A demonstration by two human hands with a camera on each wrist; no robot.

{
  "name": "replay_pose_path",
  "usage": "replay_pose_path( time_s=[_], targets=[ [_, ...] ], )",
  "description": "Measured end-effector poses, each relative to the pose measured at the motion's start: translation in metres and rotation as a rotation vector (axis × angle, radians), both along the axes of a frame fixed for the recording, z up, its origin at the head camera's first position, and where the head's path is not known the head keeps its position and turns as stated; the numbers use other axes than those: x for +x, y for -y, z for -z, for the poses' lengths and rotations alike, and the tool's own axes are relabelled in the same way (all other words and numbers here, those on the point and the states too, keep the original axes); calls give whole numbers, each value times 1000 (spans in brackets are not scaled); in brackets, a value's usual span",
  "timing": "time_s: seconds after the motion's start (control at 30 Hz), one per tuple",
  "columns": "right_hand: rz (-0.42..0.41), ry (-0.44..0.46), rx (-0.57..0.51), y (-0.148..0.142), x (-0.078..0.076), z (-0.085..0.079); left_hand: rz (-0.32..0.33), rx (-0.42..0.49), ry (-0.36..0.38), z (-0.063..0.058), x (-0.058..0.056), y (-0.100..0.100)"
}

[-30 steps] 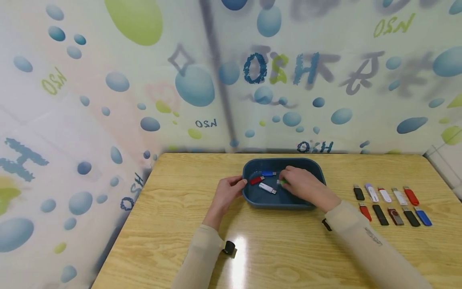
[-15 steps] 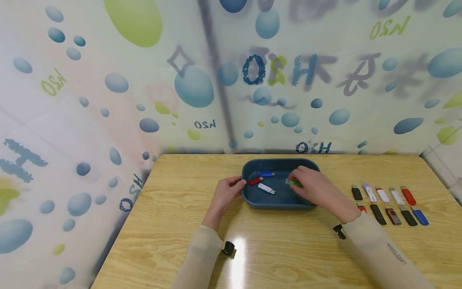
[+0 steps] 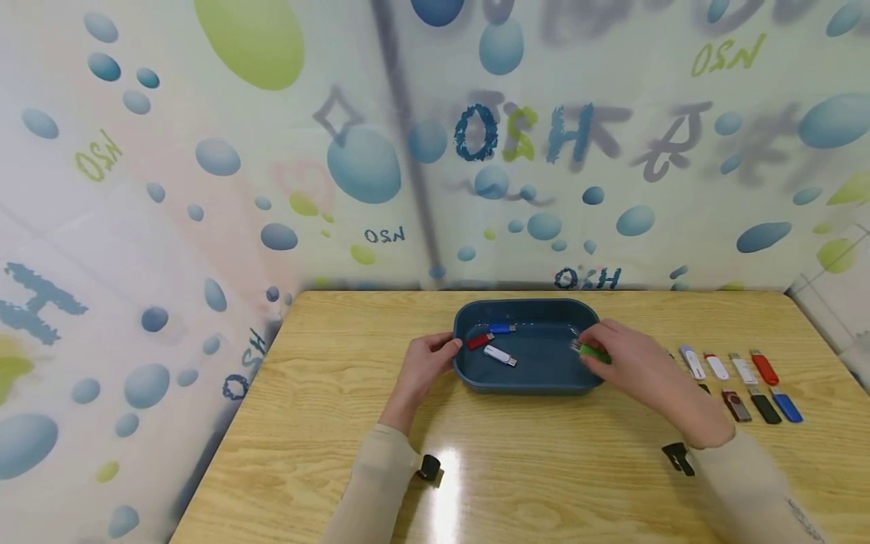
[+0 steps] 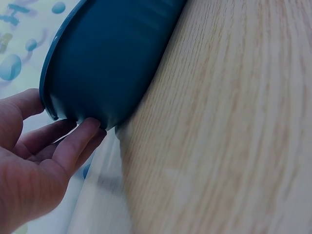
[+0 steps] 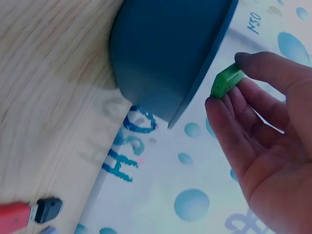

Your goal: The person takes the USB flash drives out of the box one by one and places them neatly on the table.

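Head view has the right hand point(image 3: 632, 363) pinching a green USB stick point(image 3: 595, 353) over the right edge of a dark blue tray point(image 3: 526, 389) near the tabletop's point(image 3: 326, 370) far edge, while the left hand point(image 3: 424, 366) grips the tray's left edge.

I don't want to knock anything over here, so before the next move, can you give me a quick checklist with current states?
1. Grip on the green stick: ok, the right hand pinches it.
2. Stick clear of the tray: ok, the right wrist view shows a gap.
3. Tray steadied: ok, the left hand holds its left end.
4. Tray otherwise free of sticks: not ok, a blue stick, red stick and white stick lie inside.
5. Table rows fully visible: cannot tell, the right arm hides their left end.
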State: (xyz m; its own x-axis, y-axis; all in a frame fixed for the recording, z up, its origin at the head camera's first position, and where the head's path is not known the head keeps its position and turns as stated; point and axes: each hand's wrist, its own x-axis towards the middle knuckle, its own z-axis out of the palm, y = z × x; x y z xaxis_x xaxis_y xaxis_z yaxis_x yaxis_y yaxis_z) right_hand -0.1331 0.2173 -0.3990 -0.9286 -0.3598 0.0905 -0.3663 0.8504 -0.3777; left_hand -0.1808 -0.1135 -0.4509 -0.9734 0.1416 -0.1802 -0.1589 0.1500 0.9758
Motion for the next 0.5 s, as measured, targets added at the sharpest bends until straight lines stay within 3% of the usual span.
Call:
replay_pose_path(
  time_s=[0.1,0.27,0.43,0.5],
  targets=[
    [15,-30,-13,-9,6,0,-4,17,-9,10,-3,2],
    [37,-83,3,-25,17,3,-5,25,-18,15,-5,2],
    [47,-134,5,-41,27,6,-6,21,-19,15,-5,3],
    [60,-117,1,-47,30,6,-5,20,-16,7,-2,1]
  ],
)
